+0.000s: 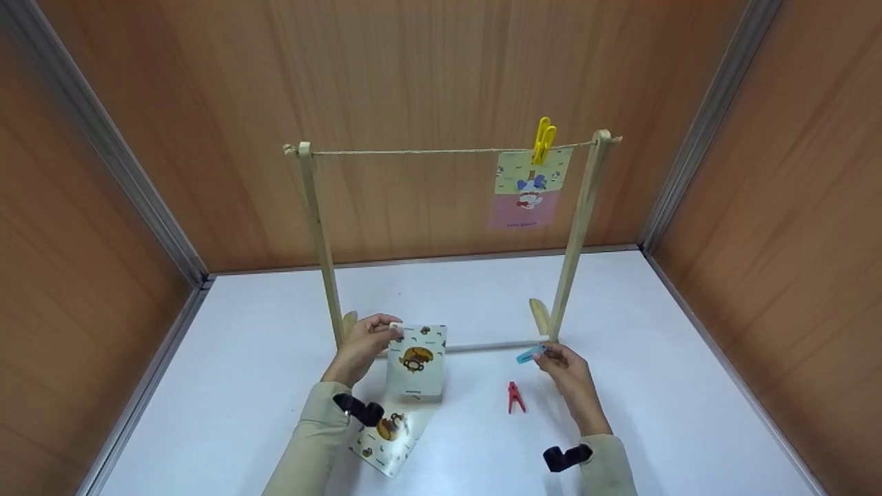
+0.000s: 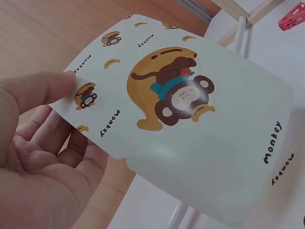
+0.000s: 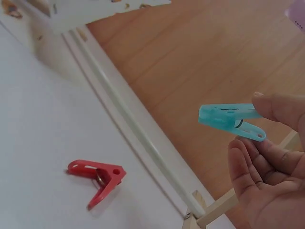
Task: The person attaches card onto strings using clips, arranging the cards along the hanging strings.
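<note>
We see the left hand (image 1: pixel 363 348) pinching the monkey card (image 1: pixel 415 362) by its top corner, thumb over fingers, upright above the white table (image 1: pixel 689 386). The right hand (image 1: pixel 568 375) pinches a blue clothespin (image 1: pixel 529 355) between thumb and fingertips, right beside the wooden rack's (image 1: pixel 575 234) foot. A red clothespin (image 1: pixel 515 397) lies on the table between the hands. A second card (image 1: pixel 389 434) lies flat under the left wrist. On the string (image 1: pixel 420 151), a yellow clothespin (image 1: pixel 544 140) holds a hung card (image 1: pixel 529 187).
</note>
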The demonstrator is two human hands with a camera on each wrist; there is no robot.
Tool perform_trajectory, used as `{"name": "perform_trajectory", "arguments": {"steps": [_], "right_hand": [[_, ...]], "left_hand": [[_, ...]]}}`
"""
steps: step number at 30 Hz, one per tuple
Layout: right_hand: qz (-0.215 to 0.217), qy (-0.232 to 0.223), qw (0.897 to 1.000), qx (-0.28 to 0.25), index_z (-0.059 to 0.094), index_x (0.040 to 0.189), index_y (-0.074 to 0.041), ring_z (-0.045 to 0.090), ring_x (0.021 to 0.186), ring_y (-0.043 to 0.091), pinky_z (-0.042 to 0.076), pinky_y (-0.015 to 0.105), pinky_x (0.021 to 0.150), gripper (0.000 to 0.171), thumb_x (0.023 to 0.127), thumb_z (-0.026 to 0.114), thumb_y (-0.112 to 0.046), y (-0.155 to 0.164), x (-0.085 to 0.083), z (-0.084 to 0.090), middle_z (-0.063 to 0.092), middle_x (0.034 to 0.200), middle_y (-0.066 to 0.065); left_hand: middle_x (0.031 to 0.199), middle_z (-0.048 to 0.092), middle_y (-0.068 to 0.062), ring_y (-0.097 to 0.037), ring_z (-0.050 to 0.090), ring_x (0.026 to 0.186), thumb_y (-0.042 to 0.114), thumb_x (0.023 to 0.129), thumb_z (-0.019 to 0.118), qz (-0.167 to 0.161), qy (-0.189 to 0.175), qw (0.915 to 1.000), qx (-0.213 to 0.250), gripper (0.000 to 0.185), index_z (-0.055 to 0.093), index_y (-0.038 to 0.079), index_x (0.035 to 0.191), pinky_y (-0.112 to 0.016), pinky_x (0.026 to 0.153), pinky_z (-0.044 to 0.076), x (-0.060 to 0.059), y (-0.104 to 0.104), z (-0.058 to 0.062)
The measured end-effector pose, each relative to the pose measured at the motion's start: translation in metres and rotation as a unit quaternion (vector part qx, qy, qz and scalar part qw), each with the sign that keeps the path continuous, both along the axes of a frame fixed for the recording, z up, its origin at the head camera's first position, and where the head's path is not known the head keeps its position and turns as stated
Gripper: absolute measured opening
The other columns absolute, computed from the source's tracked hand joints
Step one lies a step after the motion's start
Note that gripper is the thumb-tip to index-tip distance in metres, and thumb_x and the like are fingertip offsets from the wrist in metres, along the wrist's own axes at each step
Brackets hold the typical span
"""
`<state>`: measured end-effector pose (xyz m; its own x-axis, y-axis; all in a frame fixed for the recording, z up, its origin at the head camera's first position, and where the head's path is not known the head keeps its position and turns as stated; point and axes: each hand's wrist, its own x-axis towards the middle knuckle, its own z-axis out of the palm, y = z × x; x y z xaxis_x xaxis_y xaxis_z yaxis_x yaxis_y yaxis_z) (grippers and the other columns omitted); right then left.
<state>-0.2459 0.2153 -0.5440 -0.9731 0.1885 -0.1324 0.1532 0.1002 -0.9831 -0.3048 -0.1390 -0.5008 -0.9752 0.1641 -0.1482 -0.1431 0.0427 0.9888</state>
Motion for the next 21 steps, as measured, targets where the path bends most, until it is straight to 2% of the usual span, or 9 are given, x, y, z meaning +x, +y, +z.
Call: {"name": "perform_trajectory", "arguments": {"steps": [5, 13, 21], "right_hand": [[0.007, 0.003, 1.0, 0.003, 0.058, 0.125, -0.004, 0.06, 0.104, 0.015, 0.044, 0.035, 0.102, 0.047, 0.087, 0.072, -0.028, -0.003, -0.004, 0.011, 0.062, 0.112, 0.005], [0.015, 0.043, 0.999, 0.013, 0.058, 0.128, -0.004, 0.059, 0.098, 0.009, 0.047, 0.017, 0.088, 0.046, 0.089, 0.07, -0.026, -0.007, -0.01, 0.032, 0.062, 0.115, 0.007], [0.038, 0.066, 0.997, 0.017, 0.053, 0.134, -0.003, 0.057, 0.103, 0.009, 0.047, 0.016, 0.089, 0.05, 0.091, 0.067, -0.025, -0.011, -0.015, 0.057, 0.058, 0.124, 0.012]], "left_hand": [[0.093, 0.073, -0.006, -0.017, 0.067, 0.091, 0.007, 0.089, 0.064, 0.016, 0.018, 0.9996, 0.017, 0.02, 0.061, 0.001, 0.108, -0.041, 0.096, 0.047, -0.003, 0.009, 0.008], [0.096, 0.072, -0.008, -0.018, 0.067, 0.093, 0.011, 0.088, 0.067, 0.005, 0.06, 0.9978, 0.027, 0.02, 0.061, 0.002, 0.105, -0.039, 0.096, 0.049, -0.005, 0.021, 0.023], [0.099, 0.072, -0.009, -0.02, 0.067, 0.094, 0.012, 0.088, 0.069, 0.007, 0.076, 0.9965, 0.033, 0.021, 0.061, 0.003, 0.104, -0.042, 0.099, 0.046, -0.008, 0.031, 0.039]]}}
